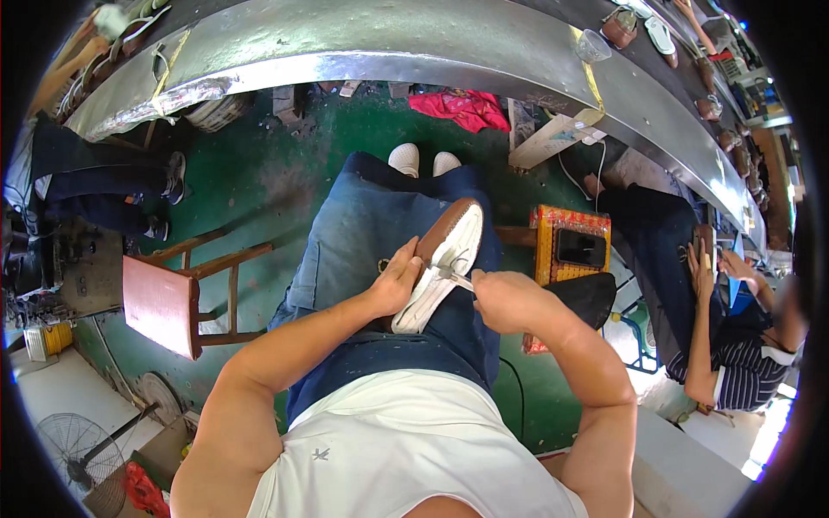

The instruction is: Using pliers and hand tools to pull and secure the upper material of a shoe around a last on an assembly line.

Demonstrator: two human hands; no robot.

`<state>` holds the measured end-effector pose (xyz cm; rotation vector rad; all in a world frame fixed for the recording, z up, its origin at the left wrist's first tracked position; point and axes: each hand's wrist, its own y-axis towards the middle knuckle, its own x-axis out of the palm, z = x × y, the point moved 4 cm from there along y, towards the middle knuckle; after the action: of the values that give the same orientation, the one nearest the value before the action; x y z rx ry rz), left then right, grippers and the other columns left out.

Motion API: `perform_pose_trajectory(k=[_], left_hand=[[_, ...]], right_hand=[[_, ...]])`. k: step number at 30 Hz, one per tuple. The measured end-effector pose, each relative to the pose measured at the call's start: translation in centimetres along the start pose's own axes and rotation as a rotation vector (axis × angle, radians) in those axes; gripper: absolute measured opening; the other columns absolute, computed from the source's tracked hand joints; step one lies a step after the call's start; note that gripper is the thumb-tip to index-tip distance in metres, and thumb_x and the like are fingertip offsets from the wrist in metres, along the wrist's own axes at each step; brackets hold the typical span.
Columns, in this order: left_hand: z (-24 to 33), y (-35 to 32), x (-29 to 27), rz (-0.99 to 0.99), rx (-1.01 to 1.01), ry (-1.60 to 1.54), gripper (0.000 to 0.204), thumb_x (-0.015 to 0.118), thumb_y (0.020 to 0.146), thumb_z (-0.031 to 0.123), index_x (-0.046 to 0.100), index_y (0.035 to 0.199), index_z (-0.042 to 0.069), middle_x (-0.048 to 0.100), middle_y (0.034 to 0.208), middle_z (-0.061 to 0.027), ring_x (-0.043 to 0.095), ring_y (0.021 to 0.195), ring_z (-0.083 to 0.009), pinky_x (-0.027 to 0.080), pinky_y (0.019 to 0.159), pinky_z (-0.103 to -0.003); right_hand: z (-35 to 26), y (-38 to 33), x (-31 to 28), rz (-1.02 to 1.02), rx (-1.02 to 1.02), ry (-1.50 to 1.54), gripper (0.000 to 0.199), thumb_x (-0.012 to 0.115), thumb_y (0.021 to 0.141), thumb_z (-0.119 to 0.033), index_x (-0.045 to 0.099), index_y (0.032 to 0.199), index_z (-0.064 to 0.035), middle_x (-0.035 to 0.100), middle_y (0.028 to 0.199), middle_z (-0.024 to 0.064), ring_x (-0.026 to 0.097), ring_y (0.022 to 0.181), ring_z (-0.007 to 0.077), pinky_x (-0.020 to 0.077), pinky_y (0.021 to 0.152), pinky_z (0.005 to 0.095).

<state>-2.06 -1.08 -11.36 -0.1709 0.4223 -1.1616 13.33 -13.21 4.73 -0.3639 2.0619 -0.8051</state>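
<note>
A brown and white shoe [458, 237] rests at a slant across my lap, its brown part along the left edge. My left hand [399, 276] grips it by that side, near the middle. In my right fist [509, 300] is a slim metal hand tool [459, 280], whose exact kind I cannot make out. Its tip touches or nearly touches the white face of the shoe, close to my left fingers. Dark lace-like strands lie beside the tip. My right fingers hide the tool's handle.
Ahead runs a long metal-edged bench [363, 53] with shoes along it. A wooden stool [164, 302] stands at left. To my right are a phone [581, 248] on an orange-yellow seat and a seated co-worker [734, 363]. A fan [79, 466] is at lower left.
</note>
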Motion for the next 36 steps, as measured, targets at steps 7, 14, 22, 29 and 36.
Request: perform_pose_trajectory(k=[7, 14, 22, 29, 36], left_hand=[[-0.8, 0.7, -1.0, -0.223, 0.019, -0.353, 0.081, 0.047, 0.106, 0.04, 0.007, 0.16, -0.005, 0.022, 0.163, -0.0253, 0.02, 0.154, -0.0331, 0.017, 0.125, -0.039], [1.7, 2.0, -2.4, -0.25, 0.022, -0.133, 0.107, 0.078, 0.088, 0.039, 0.009, 0.164, 0.007, 0.025, 0.161, -0.025, 0.025, 0.152, -0.037, 0.023, 0.124, -0.042], [2.3, 3.0, -1.5, -0.225, 0.021, -0.072, 0.112, 0.083, 0.08, 0.042, 0.014, 0.164, 0.013, 0.033, 0.158, -0.0244, 0.03, 0.149, -0.0387, 0.026, 0.122, -0.045], [0.2, 3.1, -0.4, -0.15, -0.045, -0.252, 0.109, 0.08, 0.082, 0.041, 0.015, 0.165, 0.014, 0.034, 0.158, -0.0236, 0.03, 0.148, -0.0383, 0.025, 0.122, -0.044], [1.0, 2.4, -0.3, -0.096, -0.082, -0.048, 0.098, 0.074, 0.091, 0.026, 0.012, 0.166, 0.014, 0.028, 0.163, -0.0197, 0.027, 0.149, -0.0304, 0.019, 0.124, -0.039]], right_hand=[[3.9, 2.6, 1.8, 0.146, -0.2, -0.149, 0.023, 0.068, 0.091, -0.022, 0.064, 0.102, -0.002, 0.071, 0.091, 0.018, 0.07, 0.086, 0.0374, 0.0552, 0.074, 0.0476], [7.7, 4.4, 4.7, 0.481, -0.334, 0.12, 0.024, 0.073, 0.088, -0.02, 0.064, 0.106, -0.0077, 0.07, 0.092, 0.0127, 0.069, 0.085, 0.0346, 0.0558, 0.073, 0.0448], [7.1, 1.4, 3.3, 0.369, -0.245, 0.173, 0.04, 0.072, 0.087, -0.013, 0.061, 0.123, -0.001, 0.066, 0.111, 0.0192, 0.066, 0.103, 0.0367, 0.0546, 0.087, 0.0434], [5.9, 1.0, 3.1, 0.46, -0.121, 0.149, 0.039, 0.068, 0.09, -0.012, 0.06, 0.126, 0.0026, 0.065, 0.115, 0.0221, 0.064, 0.106, 0.0388, 0.0531, 0.091, 0.0449], [6.1, 2.1, 2.2, -0.055, 0.141, 0.714, 0.018, 0.068, 0.093, -0.017, 0.061, 0.097, 0.0003, 0.064, 0.073, 0.0158, 0.067, 0.063, 0.0291, 0.0525, 0.061, 0.037]])
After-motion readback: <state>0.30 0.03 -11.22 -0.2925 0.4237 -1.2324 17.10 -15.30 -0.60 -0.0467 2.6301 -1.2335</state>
